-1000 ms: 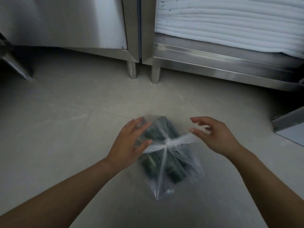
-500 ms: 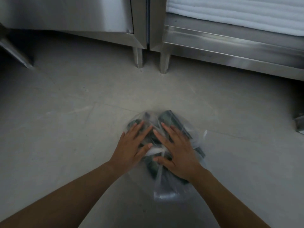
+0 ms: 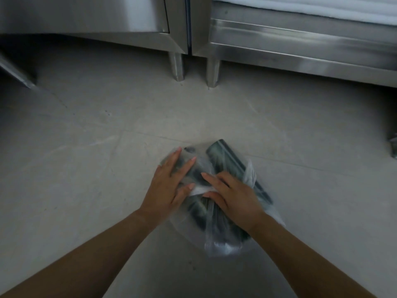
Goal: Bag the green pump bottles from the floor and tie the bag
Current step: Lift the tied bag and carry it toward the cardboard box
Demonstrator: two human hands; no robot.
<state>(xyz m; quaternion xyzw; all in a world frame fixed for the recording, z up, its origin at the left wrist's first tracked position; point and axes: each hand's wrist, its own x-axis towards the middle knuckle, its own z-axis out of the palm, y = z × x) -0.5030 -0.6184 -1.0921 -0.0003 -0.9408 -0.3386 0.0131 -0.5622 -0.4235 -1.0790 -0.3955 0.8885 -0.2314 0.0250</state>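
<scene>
A clear plastic bag (image 3: 223, 246) lies on the grey floor with dark green pump bottles (image 3: 225, 155) inside it. Its neck is twisted into a white tied strip (image 3: 198, 191) between my hands. My left hand (image 3: 169, 190) rests flat on the bag's left side, fingers spread, thumb touching the strip. My right hand (image 3: 234, 194) covers the bag's middle, with the strip pinched between thumb and forefinger. Parts of the bottles are hidden under both hands.
Two stainless steel cabinets stand at the back on short legs (image 3: 178, 65) (image 3: 212, 72). White folded cloth (image 3: 322, 7) lies on the right one. A slanted metal leg (image 3: 17, 76) is at far left, and a metal piece (image 3: 394, 147) at the right edge.
My right hand came in from the right and settled on the bag and its tied strip. The left hand stayed on the bag. The view tipped downward and closer.
</scene>
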